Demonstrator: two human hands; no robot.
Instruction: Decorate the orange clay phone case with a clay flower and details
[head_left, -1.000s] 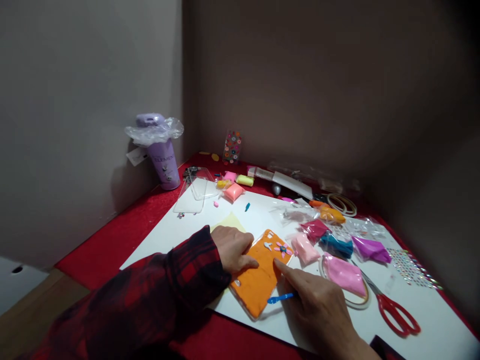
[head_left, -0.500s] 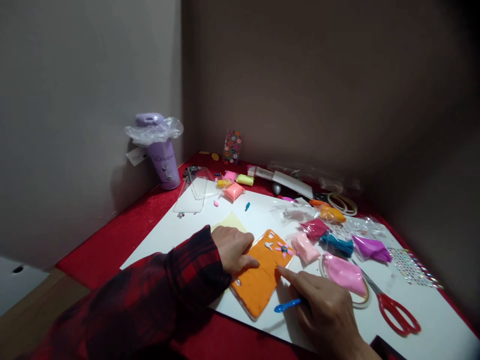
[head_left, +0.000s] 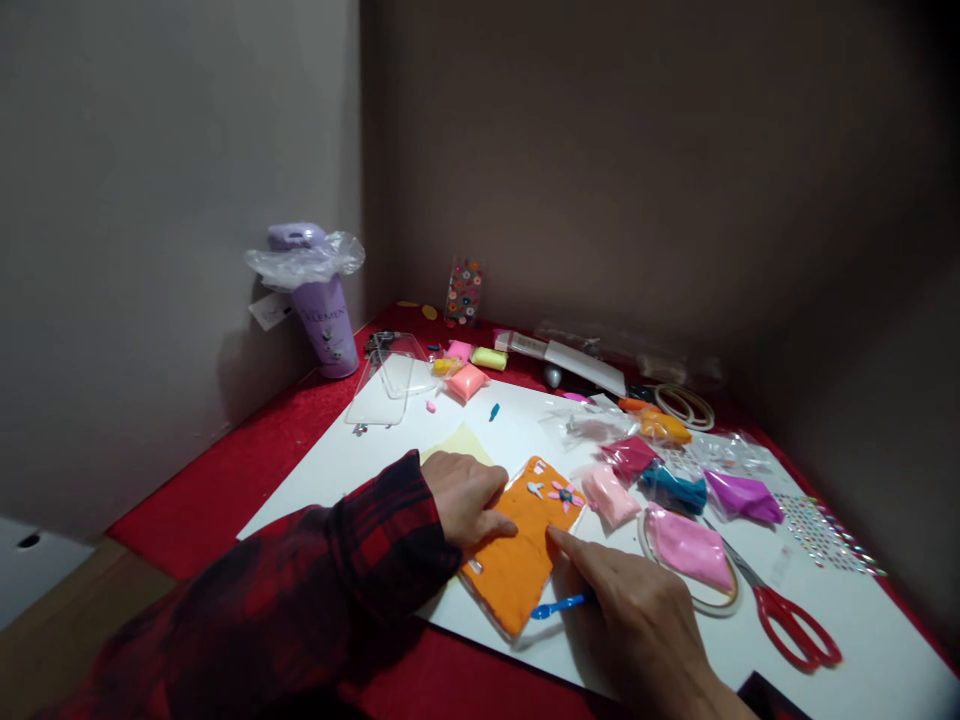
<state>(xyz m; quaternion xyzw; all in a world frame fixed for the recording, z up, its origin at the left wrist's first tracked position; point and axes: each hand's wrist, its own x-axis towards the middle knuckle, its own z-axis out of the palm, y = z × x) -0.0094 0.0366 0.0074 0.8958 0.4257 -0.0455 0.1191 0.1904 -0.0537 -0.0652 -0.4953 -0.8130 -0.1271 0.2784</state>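
A clear phone case (head_left: 517, 585) coated with orange clay lies at a slant on the white board (head_left: 315, 490). Near its far end sit a pink clay flower (head_left: 566, 496) with a dark centre and a small white clay piece (head_left: 535, 490). My left hand (head_left: 469, 497) grips the case by its left edge, thumb on the orange clay and the other fingers curled. My right hand (head_left: 641, 605) touches the right side of the clay with its index fingertip. Tucked in its other fingers is a blue plastic clay tool (head_left: 562, 606), pointing left.
Bags of coloured clay, including light pink (head_left: 611, 495), teal (head_left: 673, 488) and purple (head_left: 744, 497), lie right of the case. Red-handled scissors (head_left: 795, 625) and a rhinestone sheet (head_left: 829, 535) are farther right. Clear cases (head_left: 382, 390) and a purple tumbler (head_left: 326, 325) stand at back left.
My right hand has shifted slightly left along the clay, and the blue tool's tip has swung left toward the case's lower edge. My left hand stays in place.
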